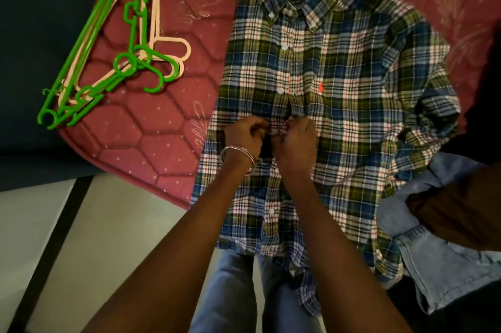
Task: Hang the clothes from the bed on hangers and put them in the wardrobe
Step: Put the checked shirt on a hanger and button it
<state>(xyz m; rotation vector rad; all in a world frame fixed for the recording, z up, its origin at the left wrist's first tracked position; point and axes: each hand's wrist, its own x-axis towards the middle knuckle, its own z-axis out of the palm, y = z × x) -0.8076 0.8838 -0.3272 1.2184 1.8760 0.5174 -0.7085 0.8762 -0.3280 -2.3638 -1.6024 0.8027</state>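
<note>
Plaid Shirt: Working the Placket Button Before Hanging

Plaid shirt (339, 104) lies flat, front up, on the pink quilted bed (168, 142), collar toward 12 o'clock and hem hanging over the mattress edge at 6 o'clock. Left hand (245, 136) and right hand (296, 140) meet at mid-placket, fingers curled and pinching the fabric edges at one button position; whether the button is being fastened or released cannot be told. Judgement: keep both placket edges taut and aligned, work one button at a time, and avoid dragging the shirt off the edge. Hangers (116, 42), green and peach, are stacked at 10 o'clock, well apart from the shirt. Denim garment (439, 246) lies at 4 o'clock, touching the shirt's side, with a brown garment (461, 210) over it
</note>
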